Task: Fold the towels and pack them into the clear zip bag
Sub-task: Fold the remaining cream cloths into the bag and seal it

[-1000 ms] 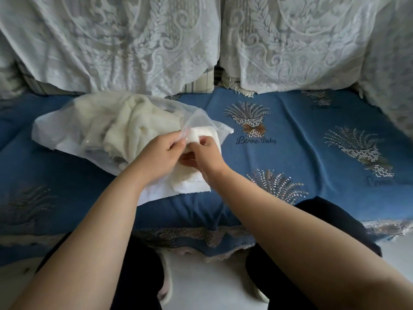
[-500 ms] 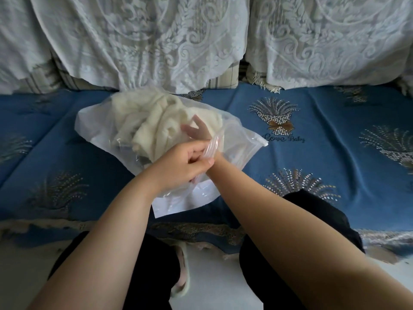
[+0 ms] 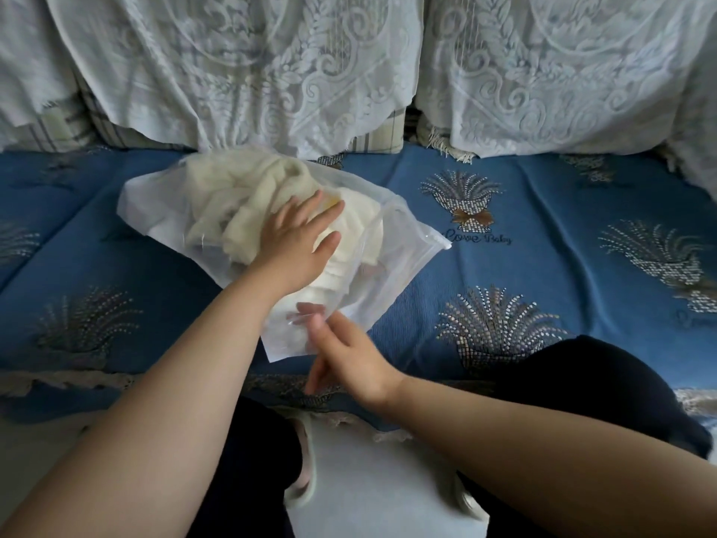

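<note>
From the head view there is one clear zip bag [image 3: 392, 266] and two hands. The cream towels [image 3: 232, 203] inside it are bunched together, so their number cannot be told. The bag lies on the blue sofa seat [image 3: 543, 273], left of the seat's middle, its near corner close to the front edge. The left hand [image 3: 298, 238] lies flat on top of the bag, fingers straight and slightly spread, pressing the towels. The right hand [image 3: 349, 359] is at the bag's near corner, fingers loosely extended; motion blur hides whether they pinch the plastic.
</note>
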Demonstrator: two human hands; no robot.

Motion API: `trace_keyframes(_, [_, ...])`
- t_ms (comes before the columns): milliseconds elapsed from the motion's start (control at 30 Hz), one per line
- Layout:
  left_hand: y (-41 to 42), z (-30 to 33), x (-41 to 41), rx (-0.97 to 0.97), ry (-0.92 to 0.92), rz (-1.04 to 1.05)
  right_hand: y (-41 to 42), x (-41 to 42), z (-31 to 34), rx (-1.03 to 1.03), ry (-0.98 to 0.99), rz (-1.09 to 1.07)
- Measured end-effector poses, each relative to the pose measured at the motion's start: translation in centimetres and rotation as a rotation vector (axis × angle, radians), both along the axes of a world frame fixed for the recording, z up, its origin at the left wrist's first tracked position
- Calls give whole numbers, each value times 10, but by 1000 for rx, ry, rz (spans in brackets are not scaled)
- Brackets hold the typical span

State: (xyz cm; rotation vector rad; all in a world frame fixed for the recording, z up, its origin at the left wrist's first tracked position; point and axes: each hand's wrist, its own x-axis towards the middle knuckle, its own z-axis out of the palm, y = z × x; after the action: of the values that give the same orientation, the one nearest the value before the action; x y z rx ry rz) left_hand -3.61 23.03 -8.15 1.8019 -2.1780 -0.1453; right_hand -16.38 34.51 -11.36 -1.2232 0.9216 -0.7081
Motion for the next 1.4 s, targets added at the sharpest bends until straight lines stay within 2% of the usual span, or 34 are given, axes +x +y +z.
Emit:
trace_keyframes(100, [-6, -5, -7, 92, 108, 5, 6, 9, -1, 101, -39, -55])
trace_keyframes(167, [-9, -6, -6, 84, 143, -5, -2, 1, 1, -46, 134, -173])
trace_keyframes(267, [-8, -2, -10, 92, 82, 35, -11, -29, 24, -372, 455, -178])
trace_keyframes(367, [4, -5, -27, 117, -61, 21, -21, -67, 46, -475, 662, -207])
trace_keyframes(500, [10, -14, -46, 85, -243, -24, -13, -98, 24, -271, 677, -280])
trace_keyframes(600, [6, -16, -53, -6, -332, -24, 4, -101, -18, 19, 607, -365])
trace_keyframes(667, [3, -19, -59, -63, -358, -31, 13, -102, -38, 209, 585, -346])
trace_keyframes(767, [1, -23, -72, -79, -401, -59, 4, -108, -43, 357, 605, -307])
trace_keyframes(833, [-2, -27, -78, -28, -370, -71, -10, -114, -37, 440, 506, -388])
trace_keyframes(900, [-5, -32, -80, 44, -317, -83, -21, -119, -26, 558, 296, -425])
trace_keyframes(933, [-6, -34, -81, 76, -310, -88, -24, -119, -22, 582, 248, -404])
trace_keyframes(967, [-6, -35, -82, 102, -308, -91, -28, -121, -19, 569, 281, -365])
trace_keyframes(1067, [-11, -30, -83, 130, -267, -53, -50, -127, -11, 387, 509, -287])
trace_keyframes(1133, [-17, -25, -84, 120, -231, -26, -71, -137, -4, 368, 535, -271])
trace_keyframes(1167, [-19, -24, -85, 109, -226, -27, -80, -142, -1, 389, 570, -185])
trace_keyframes(1267, [-24, -29, -96, 95, -250, -75, -99, -158, 6, 498, 777, 261])
trace_keyframes(1300, [-25, -33, -100, 88, -270, -96, -106, -165, 7, 475, 853, 330])
trace_keyframes(1333, [-25, -38, -105, 83, -292, -118, -116, -171, 8, 430, 912, 320])
trace_keyframes(1400, [-25, -49, -116, 109, -319, -172, -140, -182, 9, 289, 977, 82])
